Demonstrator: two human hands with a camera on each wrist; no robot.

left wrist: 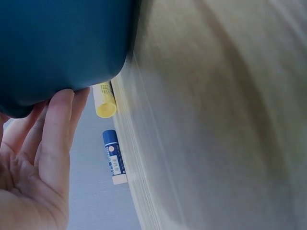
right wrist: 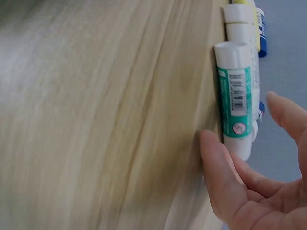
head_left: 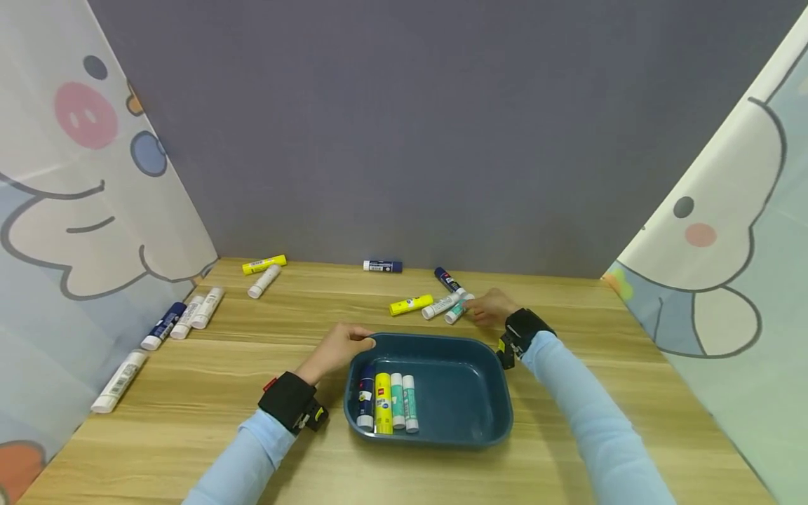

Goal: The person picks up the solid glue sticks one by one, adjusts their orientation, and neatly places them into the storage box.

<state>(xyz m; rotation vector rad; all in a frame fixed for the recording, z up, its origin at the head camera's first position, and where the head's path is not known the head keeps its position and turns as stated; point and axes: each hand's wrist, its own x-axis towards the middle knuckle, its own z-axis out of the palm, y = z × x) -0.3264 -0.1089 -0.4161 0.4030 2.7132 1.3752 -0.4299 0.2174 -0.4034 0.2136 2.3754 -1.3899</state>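
My left hand [head_left: 339, 347] holds the dark teal tray [head_left: 451, 403] by its far left corner, thumb at the rim. Inside the tray's left part lie a navy glue stick [head_left: 366, 396], a yellow glue stick [head_left: 383, 403] and two green-and-white glue sticks [head_left: 410, 405], side by side. Beyond the tray, my right hand [head_left: 494, 307] reaches to a green-and-white glue stick [right wrist: 235, 100] on the table. In the right wrist view the fingers are beside its lower end, while the thumb stands apart from it. A white glue stick [head_left: 440, 305] lies right beside that one.
Near the right hand lie a navy glue stick [head_left: 449, 279] and a yellow glue stick [head_left: 411, 305]. Another navy one [head_left: 382, 266] lies by the grey back wall [head_left: 404, 140]. More glue sticks are scattered at left, including a large white one [head_left: 118, 382]. Printed side panels [head_left: 713, 280] flank the table.
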